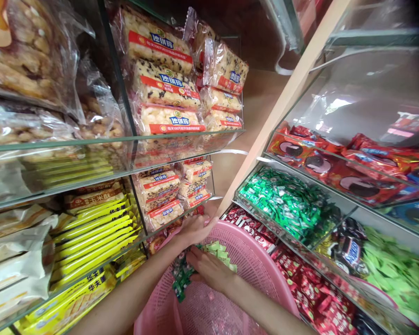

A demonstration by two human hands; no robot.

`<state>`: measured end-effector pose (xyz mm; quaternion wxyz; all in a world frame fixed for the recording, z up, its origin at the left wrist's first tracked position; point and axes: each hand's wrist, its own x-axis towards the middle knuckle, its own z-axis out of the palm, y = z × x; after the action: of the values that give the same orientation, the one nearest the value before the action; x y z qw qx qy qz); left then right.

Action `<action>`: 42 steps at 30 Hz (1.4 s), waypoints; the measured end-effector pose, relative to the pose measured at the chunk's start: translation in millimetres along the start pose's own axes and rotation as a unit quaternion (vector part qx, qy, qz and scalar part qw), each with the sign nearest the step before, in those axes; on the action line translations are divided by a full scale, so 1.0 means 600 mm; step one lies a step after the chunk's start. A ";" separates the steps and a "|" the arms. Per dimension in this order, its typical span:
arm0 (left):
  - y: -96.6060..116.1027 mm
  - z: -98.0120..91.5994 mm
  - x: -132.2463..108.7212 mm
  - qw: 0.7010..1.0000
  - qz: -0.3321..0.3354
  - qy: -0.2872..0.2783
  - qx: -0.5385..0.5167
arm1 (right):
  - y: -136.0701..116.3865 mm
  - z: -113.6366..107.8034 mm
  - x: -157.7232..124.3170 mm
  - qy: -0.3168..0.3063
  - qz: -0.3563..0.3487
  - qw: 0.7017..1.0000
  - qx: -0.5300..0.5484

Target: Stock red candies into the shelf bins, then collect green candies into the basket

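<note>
A round pink plastic basket (265,260) with perforated walls stands below me, between the shelves. My left hand (196,229) is at its far rim, closed over the edge, with the fingertips partly hidden. Inside the basket, my right hand (209,267) has its fingers curled around green-wrapped candies (182,274). More of these dark green candies lie just left of the fingers. Light green packets (221,253) rest against the far inner wall, beyond the right hand.
Glass shelves with packaged puffed-rice cakes (171,86) and yellow wafer packets (94,237) rise at the left. On the right, glass bins hold green candies (282,200), light green packets (398,270) and red snack packs (317,163). Red packets (310,293) lie beside the basket.
</note>
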<state>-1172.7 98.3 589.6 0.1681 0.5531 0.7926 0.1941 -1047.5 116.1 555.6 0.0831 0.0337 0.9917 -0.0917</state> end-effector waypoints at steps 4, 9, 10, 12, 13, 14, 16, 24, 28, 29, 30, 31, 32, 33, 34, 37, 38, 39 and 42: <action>-0.002 0.003 0.000 1.000 0.004 0.006 0.004 | 0.007 0.000 -0.001 -0.002 -0.001 1.000 -0.004; -0.003 0.005 0.002 1.000 0.011 0.011 0.012 | 0.015 -0.001 0.004 0.026 0.008 1.000 -0.005; -0.003 0.005 0.002 1.000 0.011 0.011 0.013 | 0.017 -0.002 0.003 0.028 0.004 1.000 -0.005; -0.002 0.005 0.001 1.000 0.013 0.010 0.012 | 0.020 -0.004 0.001 0.027 -0.002 1.000 -0.005; -0.002 0.004 0.001 1.000 0.014 0.010 0.011 | 0.021 -0.005 0.000 0.026 0.000 1.000 -0.006; -0.002 0.004 0.001 1.000 0.015 0.009 0.011 | 0.023 -0.004 -0.001 0.026 0.006 1.000 -0.006; -0.001 0.004 0.001 1.000 0.016 0.008 0.011 | 0.026 -0.002 -0.001 0.030 0.022 0.999 -0.010; 0.001 0.003 -0.003 1.000 0.007 0.000 0.020 | 0.024 -0.008 -0.002 0.041 0.037 0.998 -0.039; 0.002 0.004 -0.002 1.000 0.002 -0.005 0.015 | -0.005 -0.005 -0.013 0.023 0.038 0.999 -0.015; 0.002 0.005 -0.001 1.000 0.001 -0.006 0.014 | -0.016 0.002 -0.015 0.007 0.043 0.999 -0.002; 0.003 0.006 0.000 1.000 0.001 -0.007 0.013 | -0.028 0.011 -0.016 -0.011 0.049 0.999 0.007; 0.003 0.008 0.002 1.000 0.002 -0.007 0.014 | -0.039 0.022 -0.016 -0.031 0.058 0.998 0.010; 0.004 0.009 0.003 1.000 0.003 -0.008 0.015 | -0.049 0.032 -0.015 -0.050 0.069 0.996 0.005; 0.004 0.011 0.004 1.000 0.006 -0.007 0.017 | -0.059 0.042 -0.015 -0.065 0.079 0.995 -0.002; 0.004 0.013 0.005 1.000 0.008 -0.007 0.018 | -0.066 0.050 -0.013 -0.076 0.091 0.993 -0.010; 0.005 0.014 0.006 1.000 0.014 -0.010 0.021 | -0.078 0.058 -0.010 -0.094 0.111 0.989 -0.016; 0.006 0.014 0.006 1.000 0.015 -0.011 0.022 | -0.080 0.056 -0.010 -0.094 0.113 0.989 -0.015; 0.008 0.012 0.005 1.000 0.015 -0.013 0.022 | -0.081 0.054 -0.010 -0.093 0.115 0.989 -0.013; 0.011 0.008 0.002 1.000 0.009 -0.019 0.022 | -0.085 0.048 -0.010 -0.074 0.116 0.990 -0.001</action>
<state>-1165.2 102.0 588.9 0.1690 0.5670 0.7885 0.1680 -1041.0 60.6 537.9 0.1663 0.1418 0.9723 -0.0825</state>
